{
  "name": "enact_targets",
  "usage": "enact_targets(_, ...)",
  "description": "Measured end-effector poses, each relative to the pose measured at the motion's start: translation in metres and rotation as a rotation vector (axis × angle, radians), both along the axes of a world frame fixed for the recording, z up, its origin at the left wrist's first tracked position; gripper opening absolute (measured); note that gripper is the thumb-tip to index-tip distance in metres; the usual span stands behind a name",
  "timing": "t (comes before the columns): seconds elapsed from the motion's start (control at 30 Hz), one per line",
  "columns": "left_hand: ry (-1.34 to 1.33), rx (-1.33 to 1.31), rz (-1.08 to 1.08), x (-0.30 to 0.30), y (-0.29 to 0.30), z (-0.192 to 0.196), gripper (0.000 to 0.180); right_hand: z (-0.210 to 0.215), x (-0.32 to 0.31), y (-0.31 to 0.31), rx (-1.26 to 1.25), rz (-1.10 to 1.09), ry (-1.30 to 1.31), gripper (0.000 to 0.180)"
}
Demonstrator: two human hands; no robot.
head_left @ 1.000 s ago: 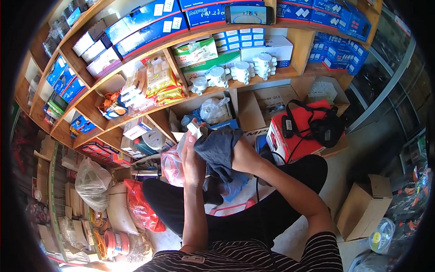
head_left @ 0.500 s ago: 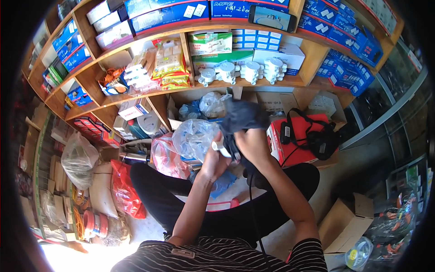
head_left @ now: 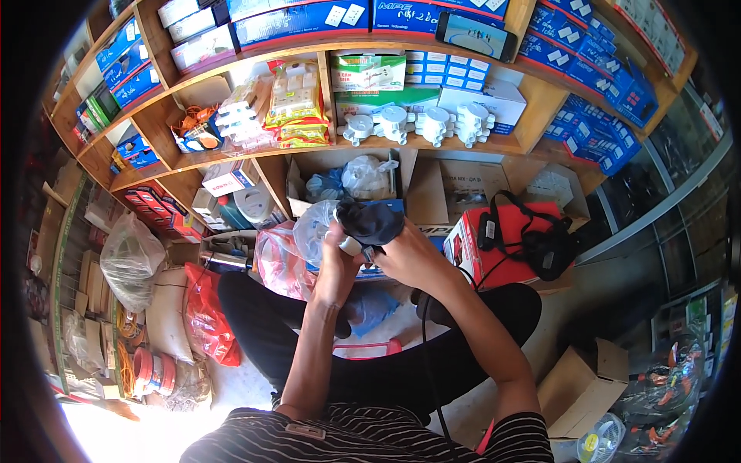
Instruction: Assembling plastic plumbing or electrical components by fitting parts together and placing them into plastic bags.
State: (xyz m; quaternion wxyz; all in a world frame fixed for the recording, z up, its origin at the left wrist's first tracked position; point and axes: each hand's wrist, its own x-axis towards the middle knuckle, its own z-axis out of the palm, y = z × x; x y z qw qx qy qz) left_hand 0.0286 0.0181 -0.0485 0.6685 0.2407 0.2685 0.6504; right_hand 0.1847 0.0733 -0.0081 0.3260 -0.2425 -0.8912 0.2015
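Note:
In front of me, over my crossed legs, both hands are close together at a crumpled black cloth (head_left: pixel 370 222). My left hand (head_left: pixel 338 266) is closed around a small white rounded piece (head_left: pixel 350 245), whose kind I cannot make out. The cloth lies against the top of that piece. My right hand (head_left: pixel 403 256) grips the lower right side of the cloth, its fingers partly hidden. A clear plastic bag (head_left: pixel 310 231) sits just behind my left hand.
Ahead stands a wooden shelf (head_left: pixel 231 158) with boxes, white round fittings (head_left: pixel 436 123) and a propped phone (head_left: pixel 475 37). A red box (head_left: pixel 509 235) carrying a black strapped bag (head_left: pixel 552 255) is at the right. Plastic bags (head_left: pixel 208 316) lie left; an open carton (head_left: pixel 583 386) stands lower right.
Both hands have moved slightly left with the black cloth. The cloth is lower and more bunched over the white piece than before. The whole view has shifted a little.

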Motion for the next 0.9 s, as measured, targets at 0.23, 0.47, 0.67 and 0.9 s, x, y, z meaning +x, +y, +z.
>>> enact_targets(0.23, 0.555, -0.015, 0.112, -0.005, -0.003, 0.011, 0.058, -0.001, -0.003, -0.014, -0.052, 0.017, -0.031, 0.048)
enact_targets(0.47, 0.642, -0.029, 0.029, -0.020, -0.005, 0.003, 0.086, -0.004, -0.003, -0.017, -0.093, 0.089, 0.050, 0.047)
enact_targets(0.67, 0.643, -0.068, -0.029, -0.028, -0.003, -0.002, 0.091, -0.003, -0.008, -0.018, -0.210, 0.134, 0.074, 0.046)
enact_targets(0.9, 0.613, 0.326, -0.003, -0.028, -0.002, 0.025, 0.101, 0.010, -0.008, -0.018, -0.438, -0.132, 0.438, 0.046)
